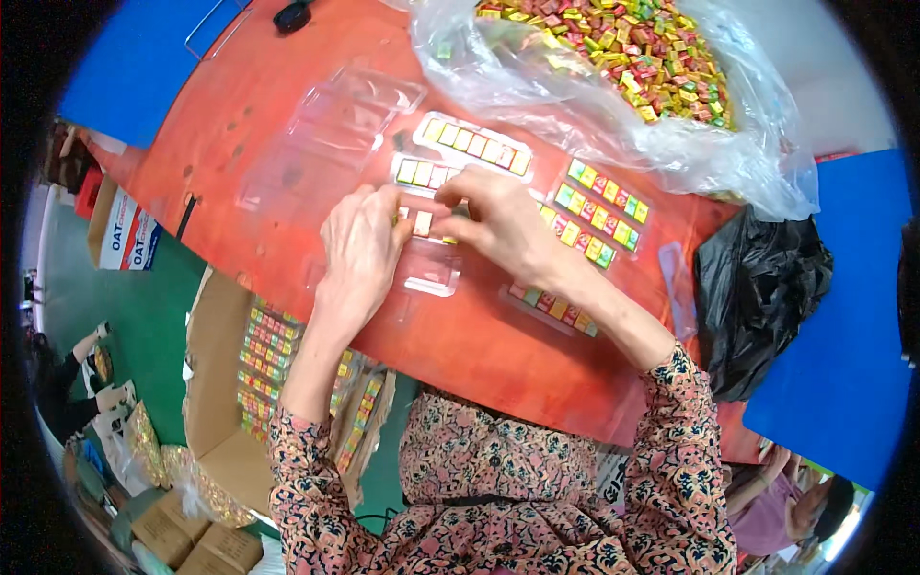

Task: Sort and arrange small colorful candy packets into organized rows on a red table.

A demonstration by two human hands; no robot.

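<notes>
My left hand [361, 240] is bent over a clear plastic tray [429, 285], its fingers curled and pressed together at the tray's left side. From the right, my right hand [498, 220] reaches over the same tray, with thumb and forefinger bent close to a small wrapped candy. What either hand pinches is hidden by the fingers. Just beyond lie a tray with a row of pale-faced candies [414, 172] and a similar filled tray [476, 145]. Several rows of red, yellow and green candies [602, 217] lie right of my hands, and another filled tray [554, 307] sits under my right forearm.
A large clear bag [767, 158] holds a heap of wrapped candies [637, 57] at the far right. Clear plastic trays [345, 120] lie far left on the red table [220, 163]. A black bag [762, 297] is at the right. An open cardboard box [213, 364] with filled trays stands lower left; a person [771, 508] sits lower right.
</notes>
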